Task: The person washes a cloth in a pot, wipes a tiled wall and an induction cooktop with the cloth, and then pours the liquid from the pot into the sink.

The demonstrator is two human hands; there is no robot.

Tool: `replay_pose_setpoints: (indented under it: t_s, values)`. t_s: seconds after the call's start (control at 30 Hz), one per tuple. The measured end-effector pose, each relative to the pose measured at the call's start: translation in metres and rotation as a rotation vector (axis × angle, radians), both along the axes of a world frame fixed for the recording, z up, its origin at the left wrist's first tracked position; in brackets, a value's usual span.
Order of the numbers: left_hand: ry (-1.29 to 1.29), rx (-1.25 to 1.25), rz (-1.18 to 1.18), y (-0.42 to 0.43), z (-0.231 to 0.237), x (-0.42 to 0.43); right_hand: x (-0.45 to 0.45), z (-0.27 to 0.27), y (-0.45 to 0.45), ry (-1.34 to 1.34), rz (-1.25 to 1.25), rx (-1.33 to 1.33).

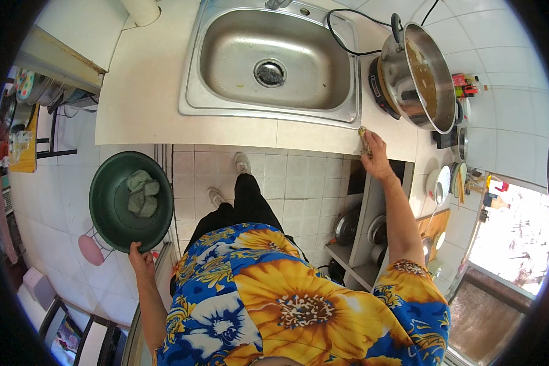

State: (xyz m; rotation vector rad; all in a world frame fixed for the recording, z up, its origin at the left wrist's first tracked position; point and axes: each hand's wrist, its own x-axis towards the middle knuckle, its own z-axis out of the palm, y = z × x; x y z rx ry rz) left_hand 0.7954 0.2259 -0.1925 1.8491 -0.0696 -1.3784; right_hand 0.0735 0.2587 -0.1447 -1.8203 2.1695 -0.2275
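My left hand (142, 261) grips the near rim of a dark green plastic basin (105, 206), holding it out at my left side. A crumpled grey-green cloth (142, 194) lies inside it. At the countertop's front edge, my right hand (376, 158) is closed on a small, mottled yellowish cloth or sponge (364, 139), mostly covered by the fingers. That piece touches the pale countertop (137, 100), just off the near right corner of the stainless steel sink (238, 103). Inside the sink are a drain strainer (270, 73) and a few small scraps.
Right of the sink, a large steel pot (393, 78) with brownish liquid stands on a round electric hot plate (379, 89); a black cord (336, 39) loops over the sink's corner. Bowls (434, 183) stand farther right. Open shelves (370, 238) hold pans below. A pink-seated stool (91, 250) is behind the basin.
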Motion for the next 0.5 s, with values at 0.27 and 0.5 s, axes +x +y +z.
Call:
replay_pose_setpoints:
  t_s: [0.27,0.5]
  values:
    - [0.032,-0.006,0.040,-0.001,-0.020,0.007,0.075,-0.018,0.002,0.132,-0.422,-0.141]
    - [0.062,-0.002,0.057,-0.002,-0.027,0.020,0.150,0.014,-0.072,-1.174,-0.944,-0.211]
